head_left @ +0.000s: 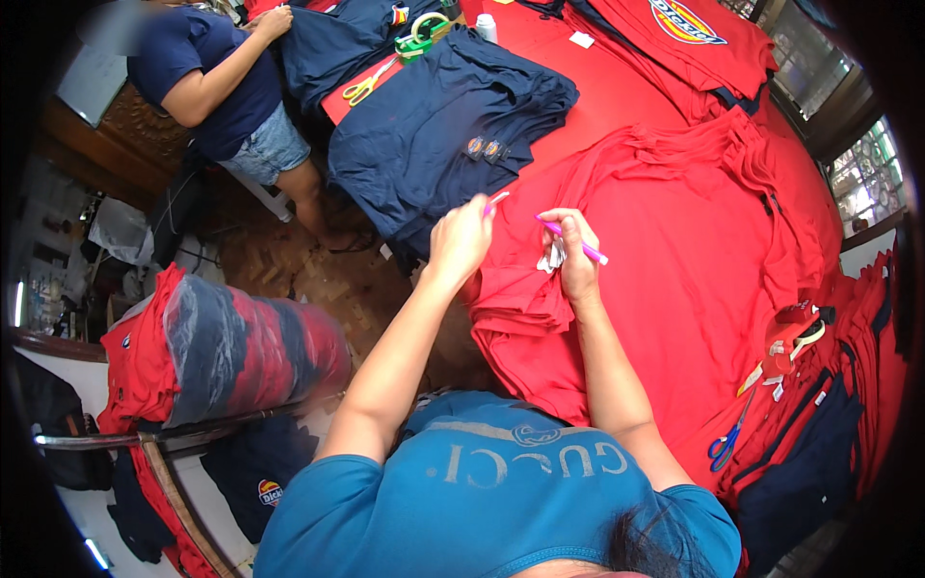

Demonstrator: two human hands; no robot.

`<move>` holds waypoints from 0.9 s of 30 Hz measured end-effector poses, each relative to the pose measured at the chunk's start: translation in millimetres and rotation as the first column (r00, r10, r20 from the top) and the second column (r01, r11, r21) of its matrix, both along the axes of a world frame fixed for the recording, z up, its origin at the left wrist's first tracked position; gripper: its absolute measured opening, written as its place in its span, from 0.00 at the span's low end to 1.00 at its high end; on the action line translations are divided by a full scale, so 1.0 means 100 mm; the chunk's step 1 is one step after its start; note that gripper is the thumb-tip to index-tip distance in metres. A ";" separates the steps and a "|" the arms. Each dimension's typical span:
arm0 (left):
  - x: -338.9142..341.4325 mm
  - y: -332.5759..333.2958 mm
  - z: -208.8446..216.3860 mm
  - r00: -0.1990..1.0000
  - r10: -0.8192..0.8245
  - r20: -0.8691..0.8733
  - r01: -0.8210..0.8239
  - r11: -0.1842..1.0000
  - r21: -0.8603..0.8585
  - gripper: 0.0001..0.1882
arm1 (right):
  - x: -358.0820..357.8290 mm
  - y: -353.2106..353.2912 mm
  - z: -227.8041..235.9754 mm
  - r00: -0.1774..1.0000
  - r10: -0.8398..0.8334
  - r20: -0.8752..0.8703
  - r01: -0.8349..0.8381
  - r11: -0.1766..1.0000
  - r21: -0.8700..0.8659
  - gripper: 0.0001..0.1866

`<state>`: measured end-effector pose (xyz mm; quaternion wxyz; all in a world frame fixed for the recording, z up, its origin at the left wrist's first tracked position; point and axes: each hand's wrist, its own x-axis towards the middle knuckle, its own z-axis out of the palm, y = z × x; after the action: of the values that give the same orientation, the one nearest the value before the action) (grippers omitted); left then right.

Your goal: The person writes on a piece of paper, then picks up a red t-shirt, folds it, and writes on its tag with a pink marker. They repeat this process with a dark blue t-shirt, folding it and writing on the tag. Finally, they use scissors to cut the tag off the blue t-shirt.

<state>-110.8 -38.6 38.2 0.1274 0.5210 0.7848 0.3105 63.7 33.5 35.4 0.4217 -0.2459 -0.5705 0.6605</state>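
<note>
Right of the navy shirts (434, 144), on the near side, the right hand (579, 258) is closed round a purple pen-like stick (591, 252) — white tags (552, 256) sit beside its fingers, whether gripped I cannot tell. The left hand (460, 241), at the navy shirts' near edge, pinches a small purple-and-white piece (498, 199). Yellow scissors (361, 91) lie left of the navy shirts.

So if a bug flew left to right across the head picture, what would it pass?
Wrapped bundle → yellow scissors → left hand → right hand → blue scissors → window.
</note>
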 end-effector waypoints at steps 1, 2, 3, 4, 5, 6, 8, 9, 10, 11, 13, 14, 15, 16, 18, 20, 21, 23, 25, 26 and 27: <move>0.03 0.15 -0.02 0.995 0.053 -0.079 -0.052 0.999 0.017 0.12 | -0.01 -0.04 0.04 0.999 -0.004 0.044 0.004 1.000 -0.002 0.13; 0.04 0.27 -0.03 0.982 0.101 -0.160 -0.095 0.994 0.046 0.12 | -0.01 -0.04 0.09 0.996 -0.016 0.083 0.016 1.000 0.003 0.12; 0.02 0.31 -0.07 0.979 0.115 -0.168 -0.109 0.993 0.041 0.12 | 0.01 -0.04 0.14 0.995 -0.015 0.097 0.012 1.000 0.027 0.11; -0.01 0.35 -0.12 0.976 0.129 -0.176 -0.124 0.992 0.038 0.12 | 0.02 -0.02 0.13 0.995 -0.004 0.102 -0.005 0.997 0.079 0.11; 0.01 0.39 -0.10 0.975 0.128 -0.181 -0.125 0.992 0.027 0.11 | 0.05 0.00 0.12 0.994 -0.006 0.110 -0.008 0.992 0.124 0.11; 0.00 0.39 -0.08 0.990 0.118 -0.077 -0.108 0.987 0.117 0.10 | 0.06 0.00 0.11 0.995 -0.045 0.095 0.030 0.988 0.149 0.11; -0.02 0.36 0.04 0.993 0.061 0.099 -0.068 0.996 0.061 0.12 | 0.05 0.03 0.17 0.989 -0.078 0.129 0.067 0.994 0.087 0.11; 0.01 0.33 0.11 0.981 0.062 0.182 -0.061 0.998 -0.011 0.13 | 0.04 0.03 0.19 0.985 -0.093 0.146 0.087 0.995 0.050 0.11; 0.06 0.32 0.21 0.973 0.046 0.227 -0.043 0.999 -0.016 0.12 | 0.01 0.07 0.20 0.986 -0.103 0.130 0.094 0.993 0.073 0.10; 0.11 0.27 0.31 0.961 0.036 0.275 -0.031 0.999 -0.022 0.11 | -0.01 0.08 0.21 0.986 -0.108 0.130 0.098 0.992 0.082 0.10; 0.16 0.26 0.32 0.915 -0.005 0.403 0.007 1.000 -0.002 0.10 | -0.07 0.10 0.22 0.984 -0.119 0.131 0.106 0.989 0.099 0.09; 0.17 0.27 0.31 0.875 -0.034 0.483 0.024 0.999 0.027 0.11 | -0.10 0.09 0.22 0.986 -0.130 0.103 0.117 0.985 0.124 0.10; 0.19 0.27 0.31 0.827 -0.063 0.558 0.037 0.998 0.058 0.11 | -0.11 0.09 0.21 0.985 -0.145 0.091 0.132 0.982 0.135 0.10; 0.21 0.26 0.32 0.791 -0.069 0.608 0.039 0.997 0.063 0.11 | -0.13 0.08 0.19 0.984 -0.158 0.079 0.146 0.979 0.145 0.10; 0.22 0.26 0.31 0.768 -0.072 0.637 0.037 0.997 0.068 0.11 | -0.11 0.09 0.20 0.976 -0.167 0.139 0.143 0.976 0.164 0.10; 0.23 0.27 0.28 0.763 -0.081 0.642 0.037 0.996 0.081 0.11 | -0.14 0.12 0.12 0.973 -0.171 0.152 0.151 0.980 0.133 0.10; 0.23 0.27 0.23 0.770 -0.088 0.632 0.039 0.995 0.092 0.10 | -0.16 0.13 0.06 0.972 -0.174 0.158 0.156 0.981 0.118 0.11; 0.23 0.27 0.21 0.797 -0.084 0.598 0.040 0.995 0.087 0.11 | -0.14 0.16 -0.03 0.990 -0.135 0.036 0.136 0.990 -0.044 0.10; 0.24 0.25 0.22 0.835 -0.062 0.547 0.038 0.998 0.056 0.12 | -0.17 0.14 -0.10 0.982 -0.171 -0.084 0.164 0.983 -0.086 0.10; 0.28 0.25 0.28 0.862 -0.042 0.506 0.040 0.999 0.016 0.12 | -0.20 0.09 -0.13 0.965 -0.221 -0.139 0.216 0.975 -0.050 0.10; 0.34 0.22 0.39 0.885 -0.024 0.466 0.039 0.999 -0.023 0.12 | -0.22 0.07 -0.15 0.945 -0.266 -0.192 0.269 0.963 -0.013 0.11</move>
<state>-76.4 -16.1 77.0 0.3250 0.4421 0.7276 0.4118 41.9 40.1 19.9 0.5620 -0.2535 -0.4928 0.6140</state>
